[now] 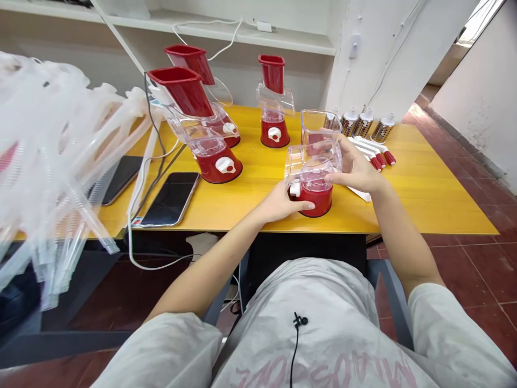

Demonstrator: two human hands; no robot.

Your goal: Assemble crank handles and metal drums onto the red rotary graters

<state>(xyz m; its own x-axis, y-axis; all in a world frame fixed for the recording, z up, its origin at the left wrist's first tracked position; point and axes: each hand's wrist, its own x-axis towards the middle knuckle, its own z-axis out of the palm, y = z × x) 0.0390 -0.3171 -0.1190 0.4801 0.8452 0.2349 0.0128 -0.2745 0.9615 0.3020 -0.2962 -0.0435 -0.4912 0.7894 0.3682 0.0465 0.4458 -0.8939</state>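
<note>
A rotary grater with a clear plastic body (313,156) and a red base (319,196) stands near the front edge of the yellow table (424,188). My left hand (283,202) grips the red base from the left, thumb along its front. My right hand (355,167) wraps around the clear body from the right. Its top hopper has no red pusher in it.
Three assembled graters with red pushers (181,89) (193,60) (272,73) stand farther back. Metal drum blades (365,123) and white handles with red ends (377,153) lie at the right. Two phones (172,198) (121,178) and cables lie at the left. A pile of clear plastic bags (48,161) fills the left side.
</note>
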